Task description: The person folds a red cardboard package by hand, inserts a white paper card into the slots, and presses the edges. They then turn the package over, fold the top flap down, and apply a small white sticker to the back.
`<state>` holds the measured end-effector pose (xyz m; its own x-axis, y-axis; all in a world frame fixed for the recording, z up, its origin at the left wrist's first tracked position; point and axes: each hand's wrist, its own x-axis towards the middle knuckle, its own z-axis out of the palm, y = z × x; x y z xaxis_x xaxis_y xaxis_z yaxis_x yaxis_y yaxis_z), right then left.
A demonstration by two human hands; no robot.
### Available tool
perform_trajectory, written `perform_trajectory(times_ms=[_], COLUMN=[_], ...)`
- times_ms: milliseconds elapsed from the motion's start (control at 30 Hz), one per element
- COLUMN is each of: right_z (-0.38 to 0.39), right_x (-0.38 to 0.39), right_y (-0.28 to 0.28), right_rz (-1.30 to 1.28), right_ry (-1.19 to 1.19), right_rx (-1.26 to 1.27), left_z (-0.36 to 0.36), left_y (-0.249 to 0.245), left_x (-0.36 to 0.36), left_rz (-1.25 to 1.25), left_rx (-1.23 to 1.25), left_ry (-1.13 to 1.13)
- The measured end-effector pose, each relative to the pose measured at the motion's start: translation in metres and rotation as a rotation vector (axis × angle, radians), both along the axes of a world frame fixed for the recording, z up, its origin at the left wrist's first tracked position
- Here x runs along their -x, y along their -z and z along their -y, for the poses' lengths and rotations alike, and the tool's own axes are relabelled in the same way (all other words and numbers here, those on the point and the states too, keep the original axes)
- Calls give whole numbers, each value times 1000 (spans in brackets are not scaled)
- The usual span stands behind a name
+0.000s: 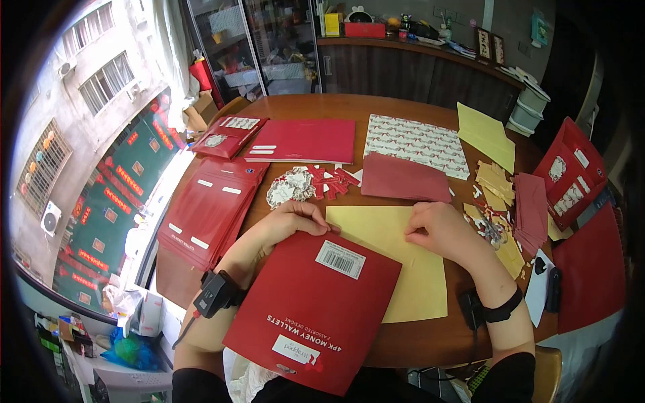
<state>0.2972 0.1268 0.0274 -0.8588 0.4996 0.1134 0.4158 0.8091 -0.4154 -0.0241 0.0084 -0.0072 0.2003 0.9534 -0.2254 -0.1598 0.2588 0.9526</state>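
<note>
My left hand (295, 220) is closed at the top edge of a red card sheet (316, 295) printed "4PK MONEY WALLETS", with a white barcode label (340, 259). That sheet slants from the table toward my lap, its lettering upside down to me. Over the right part of a yellow sheet (416, 289), my right hand (440, 230) has its fingertips pressed together; whatever is between them is too small to make out. The red sheet covers the left part of the yellow one. Beyond my hands lies a stack of dark red envelopes (405, 177).
Red printed sheets (211, 211) are stacked at left. White cut-out labels (290, 186) and red strips (330, 183) lie mid-table. Patterned sheets (416, 142) sit farther back. At right are scissors (494, 233), yellow scraps (495, 181), red envelopes (529, 211) and an upright red folder (571, 171).
</note>
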Motion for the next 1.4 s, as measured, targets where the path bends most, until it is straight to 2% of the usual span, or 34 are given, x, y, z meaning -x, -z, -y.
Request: perform_trajectory(times_ms=[1033, 1300, 1400], right_z=[0, 6, 6], right_x=[-1, 2, 2], right_y=[3, 1, 4], right_rz=[13, 61, 56], right_ry=[4, -119, -142], right_rx=[-109, -263, -349], left_z=[2, 3, 2], left_y=[-6, -7, -6], left_x=[-9, -12, -15], left_rz=[-114, -95, -201], left_rx=[74, 70, 61], left_ry=[-135, -137, -183])
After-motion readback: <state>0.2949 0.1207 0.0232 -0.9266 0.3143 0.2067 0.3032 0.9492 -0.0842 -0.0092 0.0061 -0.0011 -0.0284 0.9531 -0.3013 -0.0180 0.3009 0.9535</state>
